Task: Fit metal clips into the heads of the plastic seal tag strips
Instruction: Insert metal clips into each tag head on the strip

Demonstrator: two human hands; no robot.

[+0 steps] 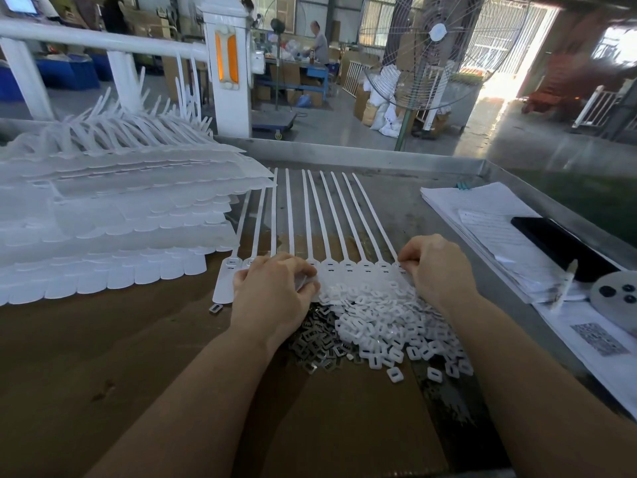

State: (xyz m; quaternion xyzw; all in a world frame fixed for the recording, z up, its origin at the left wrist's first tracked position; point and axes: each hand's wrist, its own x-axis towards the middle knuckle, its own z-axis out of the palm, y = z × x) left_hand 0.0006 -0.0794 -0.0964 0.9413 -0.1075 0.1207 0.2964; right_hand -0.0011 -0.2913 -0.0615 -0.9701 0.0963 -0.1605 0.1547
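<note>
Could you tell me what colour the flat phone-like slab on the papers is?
Black slab, head view.

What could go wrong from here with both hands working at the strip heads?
The left hand covers several heads of the strip row, so a slot could be skipped unnoticed. The metal clips lie against the white plastic pieces; a blind reach may pick the wrong part. One stray clip could be swept away.

left hand point(272, 291) and right hand point(436, 267) both curled over heads of seal tag strip row point(331, 215); metal clips point(315, 343) and white caps point(382, 322) piled just below
</note>
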